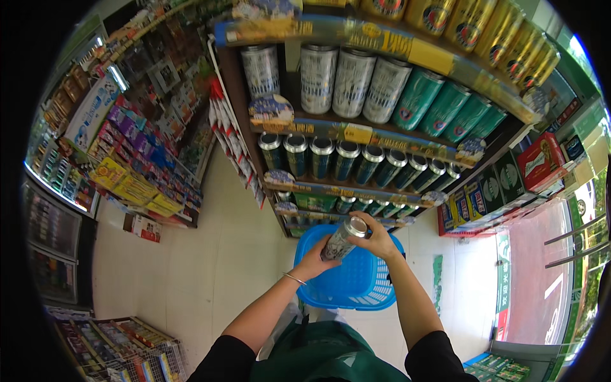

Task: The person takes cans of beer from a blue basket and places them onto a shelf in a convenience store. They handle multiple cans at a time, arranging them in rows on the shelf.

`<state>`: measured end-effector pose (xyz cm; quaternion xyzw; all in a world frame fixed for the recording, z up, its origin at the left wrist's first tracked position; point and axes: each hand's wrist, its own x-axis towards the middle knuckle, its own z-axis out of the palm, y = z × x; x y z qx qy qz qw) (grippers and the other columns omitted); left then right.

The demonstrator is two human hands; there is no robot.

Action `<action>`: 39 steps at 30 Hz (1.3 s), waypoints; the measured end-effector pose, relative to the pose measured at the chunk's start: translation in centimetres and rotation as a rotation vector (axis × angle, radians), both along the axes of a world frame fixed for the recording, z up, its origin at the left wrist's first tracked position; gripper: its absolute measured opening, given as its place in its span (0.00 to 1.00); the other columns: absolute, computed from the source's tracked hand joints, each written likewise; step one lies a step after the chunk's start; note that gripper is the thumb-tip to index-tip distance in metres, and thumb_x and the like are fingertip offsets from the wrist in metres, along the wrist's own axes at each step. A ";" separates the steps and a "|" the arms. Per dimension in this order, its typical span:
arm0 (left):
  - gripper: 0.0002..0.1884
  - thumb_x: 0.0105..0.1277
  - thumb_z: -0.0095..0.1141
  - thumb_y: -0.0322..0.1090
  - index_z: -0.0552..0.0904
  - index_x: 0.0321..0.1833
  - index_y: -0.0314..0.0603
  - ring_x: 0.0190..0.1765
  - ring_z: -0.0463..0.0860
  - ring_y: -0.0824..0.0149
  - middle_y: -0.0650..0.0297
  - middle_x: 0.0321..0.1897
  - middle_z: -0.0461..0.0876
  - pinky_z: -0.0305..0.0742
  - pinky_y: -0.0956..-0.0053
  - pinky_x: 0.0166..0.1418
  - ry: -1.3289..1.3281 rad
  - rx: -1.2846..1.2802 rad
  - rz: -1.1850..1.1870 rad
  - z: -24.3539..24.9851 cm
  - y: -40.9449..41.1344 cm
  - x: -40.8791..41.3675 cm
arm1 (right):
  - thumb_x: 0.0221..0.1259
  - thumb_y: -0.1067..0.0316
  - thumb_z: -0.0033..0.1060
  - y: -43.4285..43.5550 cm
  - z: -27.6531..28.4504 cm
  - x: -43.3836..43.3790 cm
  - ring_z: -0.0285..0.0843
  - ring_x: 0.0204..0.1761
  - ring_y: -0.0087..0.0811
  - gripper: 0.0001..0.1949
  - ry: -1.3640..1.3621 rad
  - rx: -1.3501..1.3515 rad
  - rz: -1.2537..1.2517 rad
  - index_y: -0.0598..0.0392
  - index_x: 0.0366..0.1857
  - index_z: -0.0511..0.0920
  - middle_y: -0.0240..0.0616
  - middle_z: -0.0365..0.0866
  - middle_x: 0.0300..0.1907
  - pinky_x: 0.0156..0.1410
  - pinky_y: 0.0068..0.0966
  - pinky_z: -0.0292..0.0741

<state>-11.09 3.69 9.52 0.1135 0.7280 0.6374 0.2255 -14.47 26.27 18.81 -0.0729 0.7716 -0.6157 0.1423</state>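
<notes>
A silvery printed drinks can (340,241) is held tilted between both hands, above a blue plastic basket (334,286). My left hand (312,260) wraps its lower part. The fingers of my right hand (374,236) rest around its upper end by the lid. The part of the basket that shows below the can is bare blue plastic with slotted sides. In front stands a shelf unit with rows of cans: white-silver cans (317,79) beside green cans (418,99), with dark cans (322,155) one shelf lower. A gap shows between the leftmost silver can and the others.
Gold cans (470,24) fill the top shelf. Red-and-white packets (234,133) hang on the unit's left side. Snack shelves (138,148) stand left, and a wire rack (119,348) is at lower left. Beer cartons (501,179) are stacked right, near a glass doorway (539,277).
</notes>
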 end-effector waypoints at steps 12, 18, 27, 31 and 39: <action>0.40 0.61 0.71 0.34 0.63 0.74 0.40 0.64 0.78 0.60 0.54 0.63 0.76 0.76 0.63 0.65 0.319 0.286 0.266 15.9 0.8 -4.6 | 0.53 0.62 0.81 -5.3 11.3 -1.2 0.75 0.66 0.42 0.45 0.314 0.002 -0.095 0.55 0.75 0.59 0.48 0.75 0.64 0.68 0.39 0.75; 0.42 0.60 0.73 0.32 0.61 0.73 0.36 0.66 0.75 0.58 0.51 0.65 0.71 0.74 0.63 0.66 0.528 0.151 0.290 17.4 -1.3 -5.2 | 0.51 0.65 0.82 -8.6 15.3 -0.7 0.77 0.64 0.39 0.44 0.473 0.045 -0.194 0.54 0.72 0.61 0.45 0.76 0.63 0.68 0.38 0.76; 0.41 0.61 0.72 0.37 0.61 0.72 0.33 0.63 0.76 0.56 0.50 0.61 0.71 0.74 0.63 0.64 0.616 0.145 0.248 19.1 -5.3 -9.4 | 0.48 0.64 0.82 -13.1 19.9 -3.2 0.80 0.60 0.41 0.46 0.680 0.253 -0.286 0.54 0.72 0.60 0.47 0.78 0.60 0.62 0.37 0.78; 0.42 0.62 0.71 0.38 0.60 0.72 0.32 0.63 0.76 0.56 0.48 0.62 0.71 0.74 0.63 0.65 0.621 0.161 0.234 19.5 -6.1 -10.4 | 0.50 0.63 0.80 -14.1 21.1 -4.0 0.81 0.59 0.42 0.44 0.688 0.326 -0.308 0.54 0.72 0.62 0.49 0.79 0.59 0.60 0.35 0.79; 0.42 0.61 0.69 0.28 0.58 0.76 0.40 0.58 0.80 0.63 0.54 0.64 0.72 0.81 0.69 0.55 0.566 0.213 0.159 19.2 -8.4 -11.9 | 0.49 0.63 0.81 -16.2 20.9 -4.8 0.83 0.55 0.34 0.41 0.710 0.292 -0.344 0.54 0.69 0.66 0.43 0.81 0.56 0.55 0.32 0.81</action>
